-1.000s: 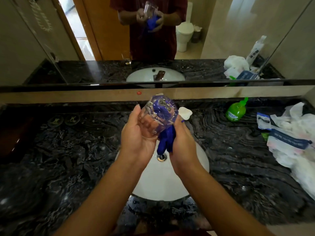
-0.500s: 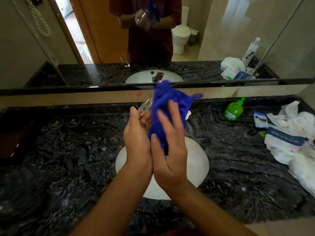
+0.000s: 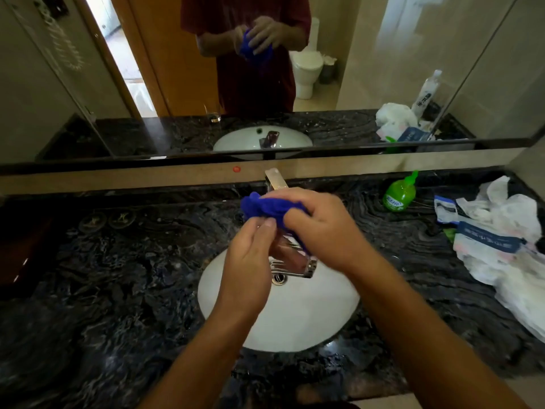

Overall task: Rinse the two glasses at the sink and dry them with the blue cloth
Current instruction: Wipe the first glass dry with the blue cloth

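A clear glass (image 3: 296, 261) lies tilted over the white sink (image 3: 309, 320), its thick base pointing toward me. My left hand (image 3: 247, 273) grips its left side. The blue cloth (image 3: 265, 206) is bunched over the far, mouth end of the glass, and my right hand (image 3: 324, 228) clutches it from the right. Most of the glass is hidden by both hands and the cloth. In the mirror I see the reflection of a second glass (image 3: 214, 115) standing on the counter; on the counter itself I cannot see it.
The faucet (image 3: 275, 178) rises just behind my hands. A green soap bottle (image 3: 399, 194) stands at the back right of the dark marble counter (image 3: 118, 276). Crumpled white plastic bags (image 3: 501, 246) cover the right end. The drain (image 3: 278, 278) shows below the glass.
My right hand has swung over to the right side and pressed the cloth onto the glass's far end. The glass has tipped down so that its base faces me.
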A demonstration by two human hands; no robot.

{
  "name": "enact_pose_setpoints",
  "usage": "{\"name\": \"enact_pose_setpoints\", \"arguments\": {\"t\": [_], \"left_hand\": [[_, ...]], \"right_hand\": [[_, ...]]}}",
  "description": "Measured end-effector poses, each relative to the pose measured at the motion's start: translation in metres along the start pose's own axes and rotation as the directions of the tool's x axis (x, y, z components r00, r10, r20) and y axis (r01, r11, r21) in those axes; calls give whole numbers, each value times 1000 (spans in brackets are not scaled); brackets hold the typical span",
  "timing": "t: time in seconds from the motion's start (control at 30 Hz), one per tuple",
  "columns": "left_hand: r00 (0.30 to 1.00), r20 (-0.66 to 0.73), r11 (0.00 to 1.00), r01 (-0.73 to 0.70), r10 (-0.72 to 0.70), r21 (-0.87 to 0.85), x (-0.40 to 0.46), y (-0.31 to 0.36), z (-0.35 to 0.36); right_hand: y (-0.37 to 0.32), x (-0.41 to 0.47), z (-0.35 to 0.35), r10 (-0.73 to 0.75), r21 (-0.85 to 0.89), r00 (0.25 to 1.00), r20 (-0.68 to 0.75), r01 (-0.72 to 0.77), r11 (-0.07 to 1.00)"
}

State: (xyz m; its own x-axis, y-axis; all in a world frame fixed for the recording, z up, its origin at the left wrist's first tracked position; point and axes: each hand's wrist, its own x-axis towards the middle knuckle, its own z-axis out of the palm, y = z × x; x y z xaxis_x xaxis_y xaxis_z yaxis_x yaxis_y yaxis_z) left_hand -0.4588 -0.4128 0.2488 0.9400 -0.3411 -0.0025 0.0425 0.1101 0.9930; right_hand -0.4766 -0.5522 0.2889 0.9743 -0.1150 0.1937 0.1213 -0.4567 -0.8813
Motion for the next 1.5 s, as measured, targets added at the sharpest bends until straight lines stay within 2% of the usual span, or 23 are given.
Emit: {"name": "enact_pose_setpoints", "arguments": {"t": [0.07, 0.13, 0.27, 0.37, 0.47, 0.57, 0.67, 0.73, 0.83, 0.93, 1.0, 1.1, 1.2, 1.33, 1.5], "left_hand": [[999, 46, 996, 20, -16, -84, -6, 1, 4], [997, 67, 974, 53, -40, -218, -8, 4, 8], [998, 30, 915, 63, -55, -398, -8, 2, 16], [994, -61, 902, 52, -86, -428, -8, 0, 26], [991, -94, 909, 50, -97, -414, -12, -4, 29], [986, -133, 905, 35, -101, -424, -21, -14, 30], [965, -215, 890, 38, -150, -455, -31, -20, 25], [947, -234, 856, 73, -221, -512, -41, -23, 16], [925, -252, 818, 96, -283, -567, -56, -26, -9], [914, -353, 887, 14, -198, -461, -74, -30, -44], [900, -412, 963, 27, -141, -270, -88, -32, -73], [896, -440, 983, 131, -62, 129, -103, -39, -119], [914, -406, 924, 160, -6, 348, -115, -48, -158], [886, -463, 815, 267, 1, 513, -129, -64, -218], [879, -473, 571, 420, -62, 705, -127, -93, -302]], "right_hand": [[6, 6, -19, 180, 200, 971, 160, -210, 957], [18, 4, -29, 273, 378, 933, 234, -346, 859], [47, -14, -21, 445, 601, 869, 214, -477, 642], [61, -28, -6, 566, 671, 804, 183, -523, 525], [69, -41, -4, 591, 681, 780, 206, -548, 486], [82, -53, -11, 536, 707, 807, 246, -528, 471], [93, -59, -16, 520, 796, 800, 300, -511, 326], [99, -60, -14, 514, 824, 802, 304, -492, 281], [105, -60, -9, 540, 806, 795, 277, -498, 320], [108, -62, -2, 516, 653, 832, 201, -507, 562], [109, -64, 6, 459, 527, 869, 185, -482, 700], [104, -60, 23, 429, 471, 881, 200, -470, 747], [94, -50, 47, 430, 441, 880, 201, -473, 763], [87, -36, 90, 452, 395, 865, 219, -502, 769], [83, -28, 147, 488, 319, 829, 274, -557, 767]]}}
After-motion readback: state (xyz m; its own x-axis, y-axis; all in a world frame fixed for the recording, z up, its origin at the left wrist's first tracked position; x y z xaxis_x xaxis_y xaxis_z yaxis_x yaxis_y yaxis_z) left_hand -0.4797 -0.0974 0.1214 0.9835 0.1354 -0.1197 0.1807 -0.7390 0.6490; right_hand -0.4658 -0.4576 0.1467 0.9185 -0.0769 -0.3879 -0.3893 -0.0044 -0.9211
